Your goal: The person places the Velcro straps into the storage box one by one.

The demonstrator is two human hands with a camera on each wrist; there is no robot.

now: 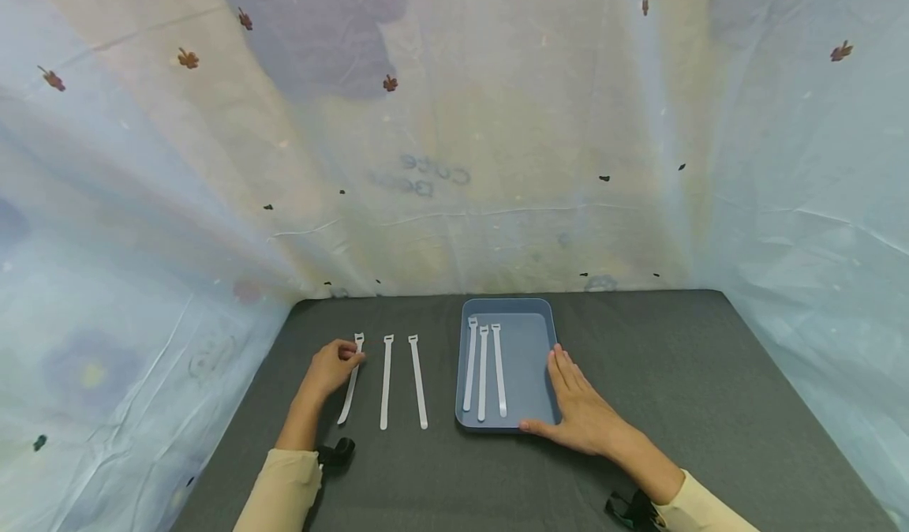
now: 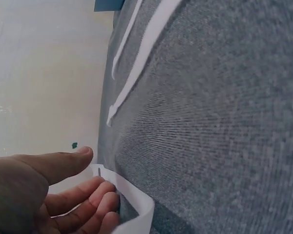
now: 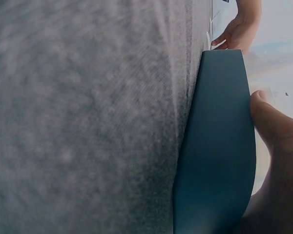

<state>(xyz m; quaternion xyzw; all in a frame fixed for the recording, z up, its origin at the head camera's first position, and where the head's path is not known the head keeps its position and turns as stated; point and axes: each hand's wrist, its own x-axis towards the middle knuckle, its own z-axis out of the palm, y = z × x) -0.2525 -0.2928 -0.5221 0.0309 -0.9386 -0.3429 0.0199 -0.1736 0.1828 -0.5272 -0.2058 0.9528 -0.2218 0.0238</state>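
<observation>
A white strap with a slotted head lies leftmost on the dark cloth. My left hand is at its upper part, thumb and fingers beside the head. In the left wrist view, the thumb stands apart from the loosely bent fingers, and the strap bows up next to them. My right hand rests against a blue-grey tray, straight fingers along its right rim and thumb on the near rim. Inside the tray, three similar straps lie side by side at the left.
Two more white straps, a middle one and a right one, lie between my left hand and the tray. Dark cloth covers the table. A pale printed curtain hangs behind and on both sides.
</observation>
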